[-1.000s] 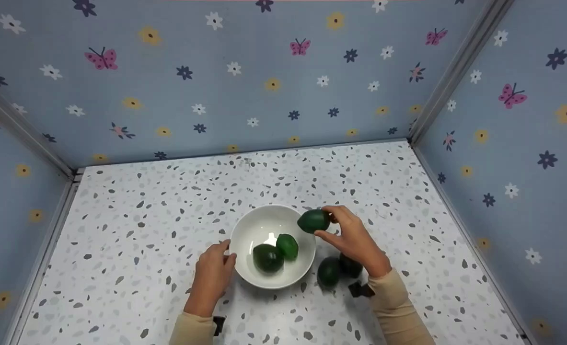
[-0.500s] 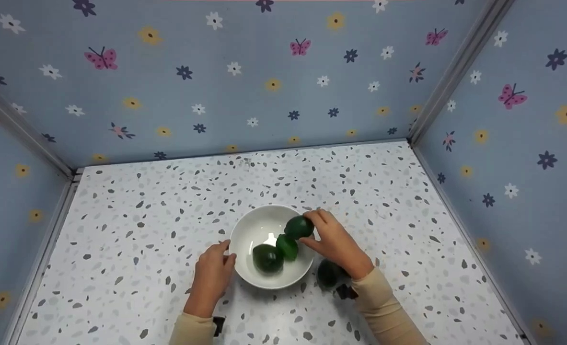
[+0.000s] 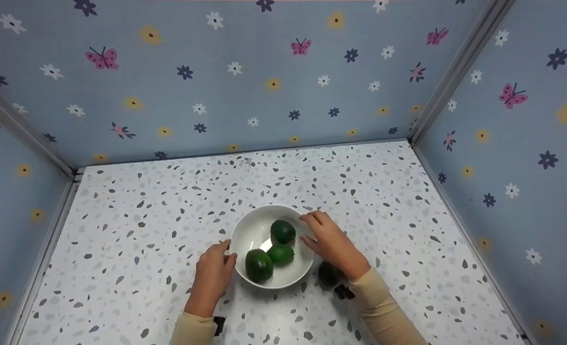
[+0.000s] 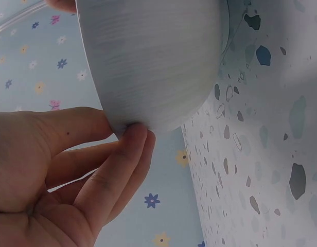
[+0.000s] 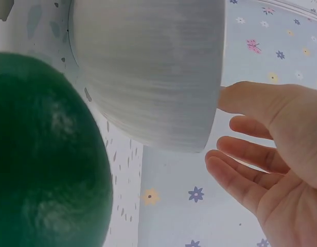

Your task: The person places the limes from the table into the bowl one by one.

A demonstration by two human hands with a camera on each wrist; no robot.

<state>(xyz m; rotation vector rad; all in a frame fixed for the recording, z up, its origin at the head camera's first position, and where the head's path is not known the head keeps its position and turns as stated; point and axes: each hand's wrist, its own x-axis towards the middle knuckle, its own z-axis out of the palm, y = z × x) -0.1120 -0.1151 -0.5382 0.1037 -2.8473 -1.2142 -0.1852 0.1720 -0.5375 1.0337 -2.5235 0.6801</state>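
Note:
A white bowl (image 3: pixel 250 232) stands on the speckled table, holding two dark green avocados (image 3: pixel 259 266) and a smaller, brighter green lime (image 3: pixel 281 254). At the bowl's left side my left hand (image 3: pixel 212 271) pinches the rim; the left wrist view has its thumb at the edge and fingertips on the outer wall (image 4: pixel 153 56). Over the right rim, my right hand (image 3: pixel 333 242) has its fingers spread apart and holds nothing, the thumb (image 5: pixel 241 98) right at the rim. The far avocado (image 3: pixel 283 232) lies just left of its fingertips.
Beside the bowl, under the right wrist, another dark green avocado (image 3: pixel 329 274) lies on the table (image 3: pixel 134 249), large in the right wrist view. Blue flowered panels (image 3: pixel 245 96) enclose the back and both sides.
My right hand carried an avocado leftward into the bowl and let it go. The lime and the near avocado shifted inside the bowl. The left hand stayed at the rim.

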